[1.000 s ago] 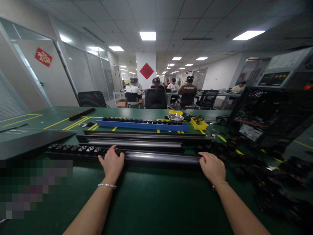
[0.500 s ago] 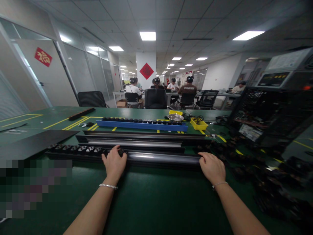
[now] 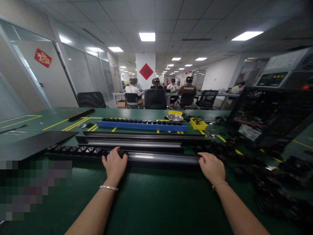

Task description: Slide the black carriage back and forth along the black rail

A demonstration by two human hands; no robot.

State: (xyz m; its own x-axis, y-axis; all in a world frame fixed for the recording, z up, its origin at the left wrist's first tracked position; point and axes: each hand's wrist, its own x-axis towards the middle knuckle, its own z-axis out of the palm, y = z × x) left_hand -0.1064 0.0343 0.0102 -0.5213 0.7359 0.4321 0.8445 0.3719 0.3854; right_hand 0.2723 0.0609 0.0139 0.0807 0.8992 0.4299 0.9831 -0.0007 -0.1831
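A long black rail (image 3: 162, 159) with a glossy inner face lies crosswise in front of me. Along its left part stands a row of small black blocks (image 3: 81, 149) with shiny tops. My left hand (image 3: 114, 165) is curled over one small black block (image 3: 122, 152) at the right end of that row; its fingertips are partly hidden behind it. At the rail's right end, my right hand (image 3: 212, 168) grips the edge, thumb on the near side and fingers over the far side. Behind lie two more dark rails, one with a bright metallic strip (image 3: 133, 143).
A blue rail (image 3: 141, 126) filled with black blocks lies farther back. Near it are a metal bowl (image 3: 175, 118) and a yellow bin (image 3: 198, 124). Many dark parts (image 3: 276, 192) are heaped at the right, below an open computer case (image 3: 256, 114). People sit at far tables.
Both hands stay at nearly the same places on the rail. The row of blocks at the left looks shifted very slightly leftward; otherwise the view has barely moved.
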